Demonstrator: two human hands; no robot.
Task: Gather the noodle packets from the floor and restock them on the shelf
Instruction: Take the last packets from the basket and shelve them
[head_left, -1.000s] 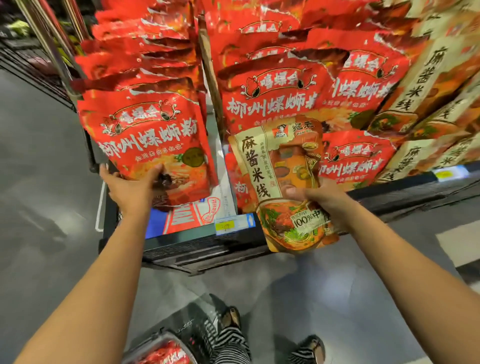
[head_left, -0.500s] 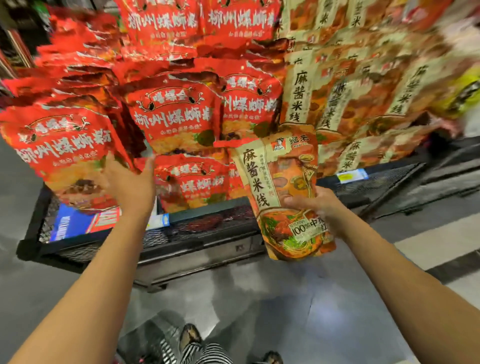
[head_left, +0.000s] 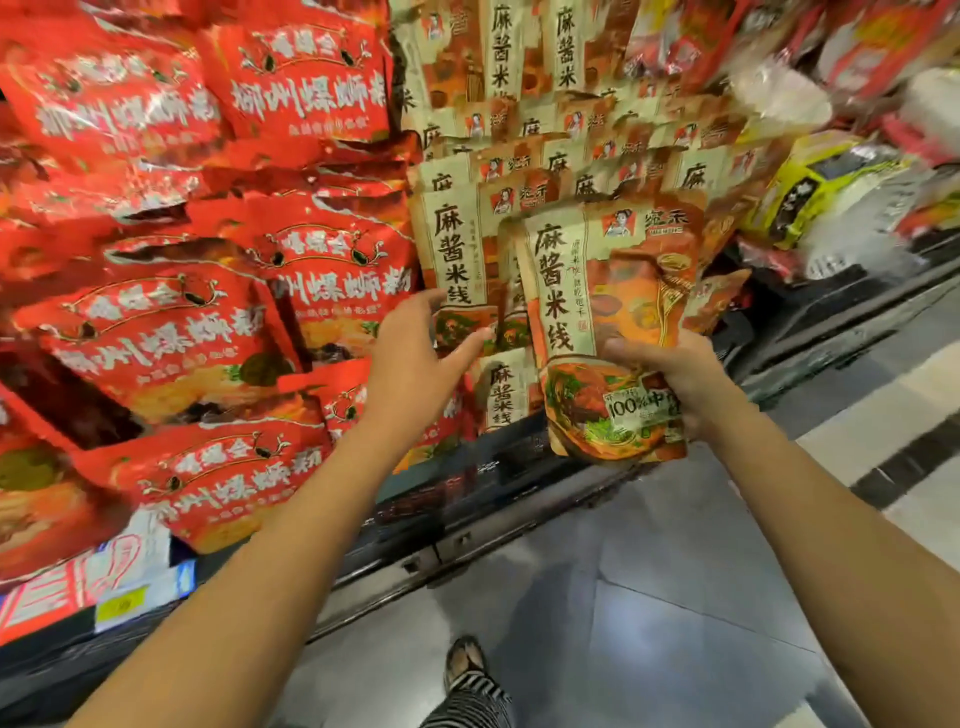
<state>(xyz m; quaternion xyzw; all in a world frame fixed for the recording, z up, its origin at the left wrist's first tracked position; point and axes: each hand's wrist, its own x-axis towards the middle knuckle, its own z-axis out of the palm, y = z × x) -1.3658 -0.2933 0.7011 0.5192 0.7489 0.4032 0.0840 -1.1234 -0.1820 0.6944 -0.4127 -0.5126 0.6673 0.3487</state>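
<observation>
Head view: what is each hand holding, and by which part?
The right hand grips the beige noodle packet by its lower right part. The left hand is open and holds nothing.

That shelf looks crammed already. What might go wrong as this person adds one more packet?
The shelved beige packets lean forward in a loose pile; the left hand beside them might knock some down. The right hand grips the held packet only near its bottom, so it could flop or slip.
</observation>
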